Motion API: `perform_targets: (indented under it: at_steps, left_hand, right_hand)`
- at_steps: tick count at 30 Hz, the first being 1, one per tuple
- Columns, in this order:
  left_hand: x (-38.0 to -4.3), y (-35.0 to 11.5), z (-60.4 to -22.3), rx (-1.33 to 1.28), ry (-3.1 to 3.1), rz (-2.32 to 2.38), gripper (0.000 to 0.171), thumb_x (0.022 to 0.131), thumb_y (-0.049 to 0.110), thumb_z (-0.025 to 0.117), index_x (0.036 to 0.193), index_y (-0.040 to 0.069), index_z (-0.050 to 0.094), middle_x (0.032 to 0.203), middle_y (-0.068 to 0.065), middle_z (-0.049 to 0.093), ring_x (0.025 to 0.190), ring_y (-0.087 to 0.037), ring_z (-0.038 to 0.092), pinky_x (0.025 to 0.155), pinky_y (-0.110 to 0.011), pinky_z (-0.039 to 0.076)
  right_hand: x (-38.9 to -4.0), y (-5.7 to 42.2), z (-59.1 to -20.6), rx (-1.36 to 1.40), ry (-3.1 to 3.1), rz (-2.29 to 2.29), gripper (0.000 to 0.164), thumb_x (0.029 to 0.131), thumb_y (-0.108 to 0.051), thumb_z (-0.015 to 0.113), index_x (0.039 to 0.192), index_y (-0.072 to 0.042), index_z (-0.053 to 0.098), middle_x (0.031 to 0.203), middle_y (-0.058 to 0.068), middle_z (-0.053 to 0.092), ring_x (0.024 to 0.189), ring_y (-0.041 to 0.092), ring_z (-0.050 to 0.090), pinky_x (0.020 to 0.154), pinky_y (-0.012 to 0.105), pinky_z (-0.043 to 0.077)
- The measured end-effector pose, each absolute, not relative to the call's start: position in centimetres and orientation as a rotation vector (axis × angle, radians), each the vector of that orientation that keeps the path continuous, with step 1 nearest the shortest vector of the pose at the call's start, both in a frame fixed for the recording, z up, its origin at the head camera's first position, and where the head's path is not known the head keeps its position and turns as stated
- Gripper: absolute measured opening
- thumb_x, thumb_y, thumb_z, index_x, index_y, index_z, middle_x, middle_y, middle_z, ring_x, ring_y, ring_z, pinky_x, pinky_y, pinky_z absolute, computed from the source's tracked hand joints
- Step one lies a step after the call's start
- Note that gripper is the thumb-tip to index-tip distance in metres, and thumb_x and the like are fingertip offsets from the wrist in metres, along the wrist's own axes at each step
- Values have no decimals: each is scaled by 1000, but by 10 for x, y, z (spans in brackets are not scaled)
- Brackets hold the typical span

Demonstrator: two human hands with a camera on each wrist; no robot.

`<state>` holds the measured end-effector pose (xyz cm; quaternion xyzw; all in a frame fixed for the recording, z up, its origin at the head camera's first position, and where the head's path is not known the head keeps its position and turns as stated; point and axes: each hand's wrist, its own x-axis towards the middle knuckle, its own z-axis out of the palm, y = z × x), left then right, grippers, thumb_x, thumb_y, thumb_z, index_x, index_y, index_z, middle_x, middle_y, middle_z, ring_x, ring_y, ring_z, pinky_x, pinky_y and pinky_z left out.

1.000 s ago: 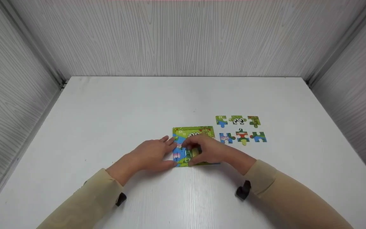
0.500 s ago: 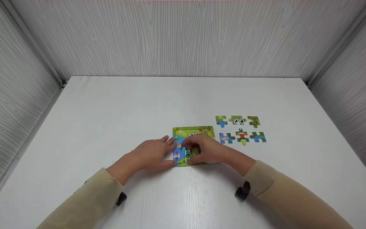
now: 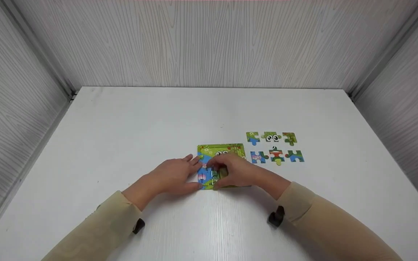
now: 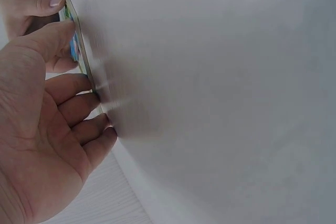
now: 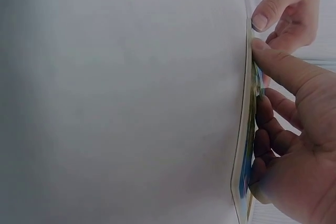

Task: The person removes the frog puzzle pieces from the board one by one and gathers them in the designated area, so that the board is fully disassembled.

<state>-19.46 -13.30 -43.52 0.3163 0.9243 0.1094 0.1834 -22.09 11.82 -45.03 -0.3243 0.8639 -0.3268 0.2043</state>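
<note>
A small square jigsaw board (image 3: pixel 220 145), printed in green and blue with a cartoon face, lies flat on the table. Along its left edge rest the extended fingers and thumb of my left hand (image 3: pixel 174 175); the left wrist view shows this hand (image 4: pixel 52 135) beside the board's edge. Over the board's lower middle, my right hand (image 3: pixel 243 170) pinches a jigsaw piece (image 3: pixel 214 174) between thumb and bent fingers. The palm hides much of the board. In the right wrist view its thumb lies by the front edge of the board (image 5: pixel 243 124).
Several loose jigsaw pieces lie in two rows right of the board, among them one with eyes (image 3: pixel 271 137) and one with red and green (image 3: pixel 277 156). The white table (image 3: pixel 140 119) has pale wood-grain panels (image 3: pixel 209 43) at its back and sides.
My right hand's thumb has slid slightly left along the board's front edge. My left hand and the loose pieces have stayed in place.
</note>
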Motion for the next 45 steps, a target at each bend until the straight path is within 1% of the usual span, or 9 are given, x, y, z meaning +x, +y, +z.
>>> perform_targets:
  at_steps: [12, 19, 26, 32, 37, 42, 45]
  left_hand:
    - [-195, -133, -436, 893, 2600, 299, 74, 104, 49, 58, 164, 9, 41, 169, -12, 36, 158, -33, 29, 121, -55, 35]
    - [-195, -133, -435, 912, 2605, 292, 73, 104, 49, 58, 162, 9, 43, 167, -14, 38, 157, -34, 31, 119, -54, 39]
    - [-195, -132, -435, 882, 2606, 298, 73, 103, 50, 59, 163, 10, 43, 168, -11, 37, 158, -32, 30, 121, -53, 37]
    - [-195, -132, -436, 861, 2606, 300, 73, 103, 49, 59, 163, 11, 43, 169, -10, 37, 159, -31, 28, 122, -53, 35]
    - [-194, -132, -435, 863, 2605, 299, 73, 104, 49, 60, 163, 11, 43, 169, -11, 37, 159, -32, 28, 122, -54, 35]
    - [-194, -132, -434, 874, 2607, 305, 73, 103, 49, 59, 163, 10, 43, 169, -11, 37, 159, -32, 29, 122, -54, 35]
    - [-194, -133, -435, 884, 2609, 311, 73, 104, 49, 59, 163, 9, 43, 168, -12, 38, 158, -33, 29, 121, -54, 35]
  right_hand:
    - [-218, 118, -447, -862, 2417, -915, 56, 84, -22, 93, 134, -14, 69, 110, -6, 65, 103, 16, 58, 95, 35, 50]
    - [-218, 119, -449, -900, 2409, -945, 56, 85, -21, 93, 135, -15, 67, 110, -4, 62, 102, 17, 56, 91, 35, 50]
    - [-217, 120, -450, -893, 2426, -937, 56, 86, -23, 92, 135, -16, 66, 111, -6, 61, 103, 16, 56, 94, 36, 49]
    - [-216, 120, -450, -896, 2422, -944, 53, 88, -19, 91, 135, -15, 66, 108, -6, 61, 100, 16, 56, 89, 33, 50]
    - [-216, 119, -449, -908, 2428, -920, 53, 88, -19, 90, 135, -15, 67, 104, -5, 61, 96, 16, 56, 84, 31, 50]
    - [-215, 118, -449, -932, 2441, -890, 53, 89, -18, 88, 137, -15, 66, 106, -6, 62, 97, 15, 57, 85, 30, 51]
    - [-216, 121, -449, -966, 2448, -891, 53, 90, -16, 85, 139, -13, 66, 109, -5, 63, 99, 15, 58, 89, 31, 51]
